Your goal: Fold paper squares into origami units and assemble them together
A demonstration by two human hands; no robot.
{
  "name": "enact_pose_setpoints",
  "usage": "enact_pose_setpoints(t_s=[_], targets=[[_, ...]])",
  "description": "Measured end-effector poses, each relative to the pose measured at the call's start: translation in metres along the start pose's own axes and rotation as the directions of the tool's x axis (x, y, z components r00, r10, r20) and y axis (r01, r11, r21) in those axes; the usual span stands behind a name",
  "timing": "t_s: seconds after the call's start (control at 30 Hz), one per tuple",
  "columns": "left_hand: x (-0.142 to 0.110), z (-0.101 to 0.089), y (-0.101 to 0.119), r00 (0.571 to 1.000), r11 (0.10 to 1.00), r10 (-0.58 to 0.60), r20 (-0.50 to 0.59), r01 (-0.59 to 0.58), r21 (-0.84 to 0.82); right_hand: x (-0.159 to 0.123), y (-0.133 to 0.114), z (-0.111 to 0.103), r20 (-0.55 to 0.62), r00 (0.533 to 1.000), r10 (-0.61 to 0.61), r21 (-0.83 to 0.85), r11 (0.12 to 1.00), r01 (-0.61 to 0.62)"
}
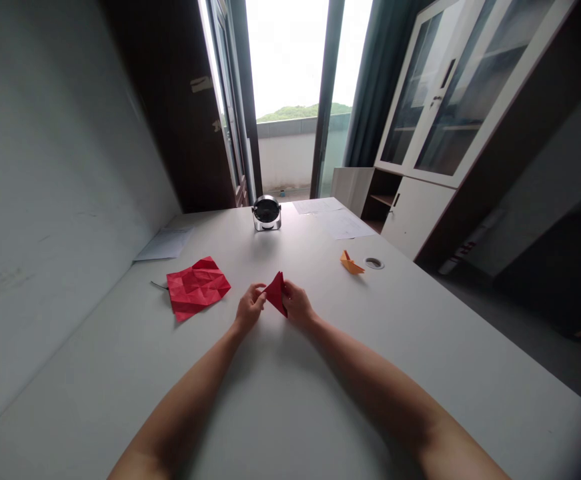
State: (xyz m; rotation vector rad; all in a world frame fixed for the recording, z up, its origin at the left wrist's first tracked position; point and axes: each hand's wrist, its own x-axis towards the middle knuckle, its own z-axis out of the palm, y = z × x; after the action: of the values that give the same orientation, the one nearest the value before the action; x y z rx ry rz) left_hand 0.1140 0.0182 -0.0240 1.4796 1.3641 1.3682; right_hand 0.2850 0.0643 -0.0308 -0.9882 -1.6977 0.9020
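Over the near stretch of a white table (pixel 265 427), reaching in from 7 o'clock: a left hand (pixel 249 309), thumb and fingertips pinched on one corner of a folded red paper (pixel 275 294). From 5 o'clock: a right hand (pixel 297 303), clamped on the opposite edge and partly hiding it. Held between the two, near the middle of the table: small, deep red, roughly triangular, with crisp edges, a split double point toward 12 o'clock, a sharp tip toward 5 o'clock and the pinched corner toward 9 o'clock. Impossible to tell whether touching the table.

At 9 o'clock, well apart from the left hand: a red sheet (pixel 199 289), opened out, brighter, criss-crossed with creases, not quite flat. Between 2 and 3 o'clock: an orange paper boat (pixel 352 263), tilted, with a white ring (pixel 374 263) just beside it.

Farther, at 12 o'clock: a round black-and-silver device (pixel 267 212) on a stand. Toward 1 o'clock, near the table's far edge: printed papers (pixel 345 225). Beyond: a bright glass door (pixel 290 60) and, toward 2 o'clock, a white cabinet (pixel 410 163).
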Motion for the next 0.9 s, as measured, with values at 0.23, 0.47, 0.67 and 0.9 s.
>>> enact_pose_setpoints(t_s=[0.23, 0.47, 0.67, 0.9], targets=[[-0.013, 0.003, 0.026, 0.993, 0.961, 0.117, -0.024, -0.107, 0.257, -0.002, -0.007, -0.005, -0.023, 0.998, -0.052, -0.143, 0.989, 0.048], [-0.011, -0.003, 0.029, 0.968, 0.892, 0.223, -0.112, -0.157, 0.423, -0.004, -0.012, -0.004, -0.017, 0.997, -0.074, -0.178, 0.982, 0.07], [-0.012, 0.0, 0.028, 0.971, 0.888, 0.238, 0.024, -0.228, 0.399, -0.006, -0.011, -0.002, 0.003, 0.996, -0.091, -0.19, 0.978, 0.09], [-0.014, 0.005, 0.025, 0.992, 0.972, 0.114, 0.048, -0.121, 0.201, -0.007, -0.012, -0.003, 0.054, 0.993, -0.102, -0.181, 0.977, 0.11]])
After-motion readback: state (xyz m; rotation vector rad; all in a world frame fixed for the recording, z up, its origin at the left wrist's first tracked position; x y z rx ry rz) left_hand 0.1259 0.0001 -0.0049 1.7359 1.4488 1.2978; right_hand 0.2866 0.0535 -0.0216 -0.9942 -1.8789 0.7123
